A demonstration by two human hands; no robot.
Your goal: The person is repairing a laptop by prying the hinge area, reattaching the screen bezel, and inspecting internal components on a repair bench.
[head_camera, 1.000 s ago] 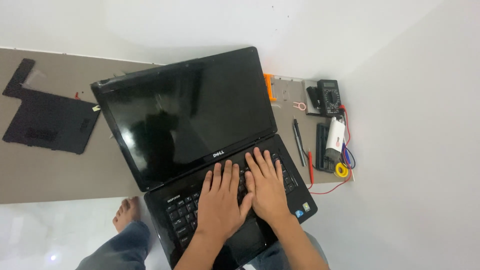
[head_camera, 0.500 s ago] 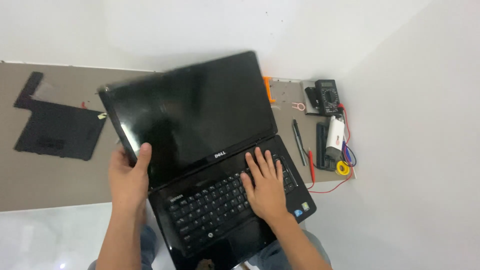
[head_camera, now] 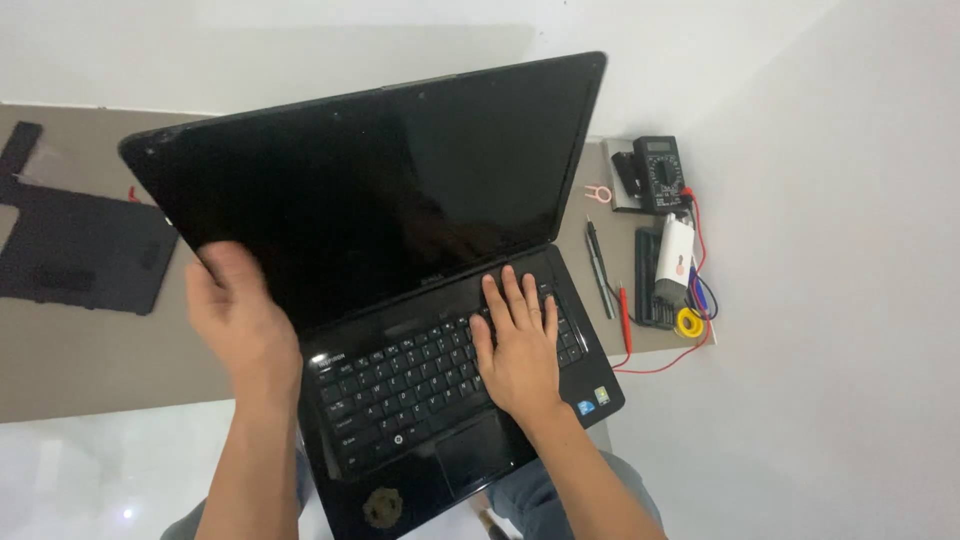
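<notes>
Left hand grips the left edge of the black laptop's screen lid, fingers curled round the bezel, a bit blurred; the hold looks meant to steady or tilt the lid. Right hand lies open and flat, palm down on the right half of the keyboard, likely pressing the base so it stays put. The laptop sits open at the front edge of a grey-brown table, base overhanging toward the person's lap, screen dark. Left of the laptop lies a flat black cover panel. Right of the laptop: a pen-like tool, a black multimeter with red leads, a small pink pry tool, a white gadget and a yellow ring. Nothing blocks either hand; the raised lid hides the table behind it.
</notes>
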